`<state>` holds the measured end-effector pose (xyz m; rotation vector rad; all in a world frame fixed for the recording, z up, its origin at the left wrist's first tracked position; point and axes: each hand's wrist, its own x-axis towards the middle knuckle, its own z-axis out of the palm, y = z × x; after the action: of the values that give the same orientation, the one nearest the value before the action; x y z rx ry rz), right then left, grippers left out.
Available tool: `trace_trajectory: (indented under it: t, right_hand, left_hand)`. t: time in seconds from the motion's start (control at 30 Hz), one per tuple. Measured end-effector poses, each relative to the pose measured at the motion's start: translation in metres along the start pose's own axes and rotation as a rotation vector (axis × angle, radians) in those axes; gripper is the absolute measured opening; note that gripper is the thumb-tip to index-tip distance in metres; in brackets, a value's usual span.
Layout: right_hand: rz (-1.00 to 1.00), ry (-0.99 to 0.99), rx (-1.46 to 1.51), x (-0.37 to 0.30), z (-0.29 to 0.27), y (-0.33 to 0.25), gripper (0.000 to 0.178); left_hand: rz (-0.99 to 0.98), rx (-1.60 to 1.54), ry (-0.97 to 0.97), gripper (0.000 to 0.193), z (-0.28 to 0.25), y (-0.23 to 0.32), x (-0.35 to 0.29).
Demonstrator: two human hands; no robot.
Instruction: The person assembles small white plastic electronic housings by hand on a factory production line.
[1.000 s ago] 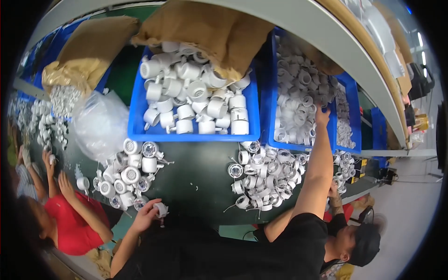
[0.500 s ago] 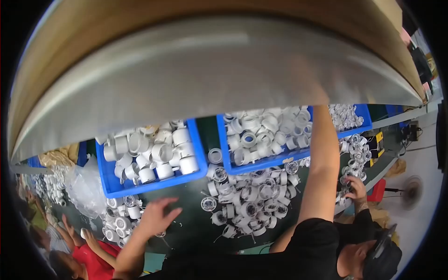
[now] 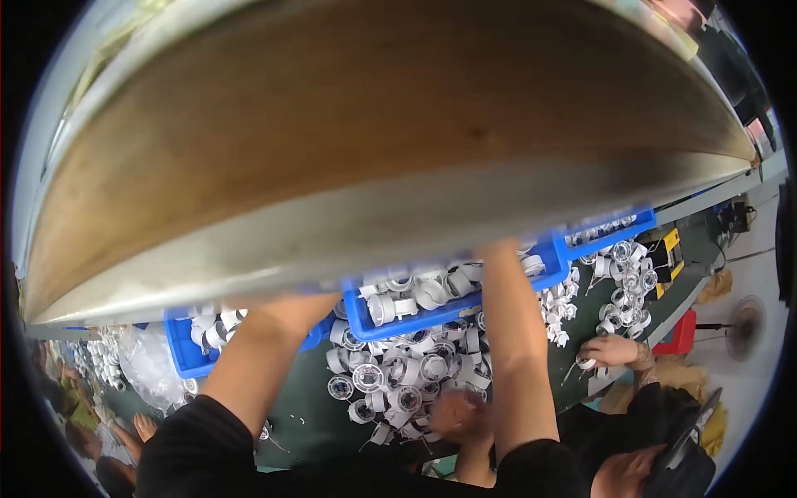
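My left forearm (image 3: 270, 357) reaches forward, and its hand is covered by the blurred front edge of a shelf above. The left wrist lies between two blue bins. Over the middle blue bin (image 3: 432, 319), which holds white plastic cylindrical housings (image 3: 427, 292), extends my right forearm (image 3: 516, 349). That hand is also hidden beneath the shelf, so neither hand's fingers nor anything they hold can be seen. The left blue bin (image 3: 187, 358) contains white cup-like parts (image 3: 214, 334). A pile of white round parts with clear faces (image 3: 407, 373) lies between my arms.
The brown and metallic shelf (image 3: 398, 149) fills the upper view. At right, a co-worker's hand (image 3: 610, 350) holds a white part; another person's blurred hand (image 3: 459, 412) is over the central pile. Clear plastic bags (image 3: 154, 365) lie left. A red container (image 3: 677, 334) stands right.
My left hand has moved forward from above the table to under the shelf. The middle bin has shifted left and nearer in view. A co-worker's blurred hand now appears over the pile.
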<state>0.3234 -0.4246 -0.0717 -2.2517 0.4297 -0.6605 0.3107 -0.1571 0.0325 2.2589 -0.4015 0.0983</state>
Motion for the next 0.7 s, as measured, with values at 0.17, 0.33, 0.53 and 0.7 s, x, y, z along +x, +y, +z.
trace_trajectory:
  t: [0.17, 0.33, 0.53, 0.7]
  right_hand:
    - [0.159, -0.114, 0.119, -0.029, 0.013, -0.038, 0.049]
    - [-0.129, -0.106, -0.118, -0.024, 0.024, -0.008, 0.048]
    - [0.115, 0.034, 0.630, -0.036, -0.012, -0.092, 0.038]
    - [0.087, 0.044, 0.844, -0.069, -0.077, -0.202, 0.042]
  left_hand:
    - [-0.024, 0.008, 0.031, 0.043, 0.030, 0.015, -0.009]
    - [-0.018, 0.003, 0.056, 0.044, 0.054, 0.041, -0.009]
    - [-0.078, -0.303, 0.422, 0.068, 0.051, 0.046, -0.012]
    - [0.021, -0.439, 0.383, 0.059, -0.044, 0.105, -0.048]
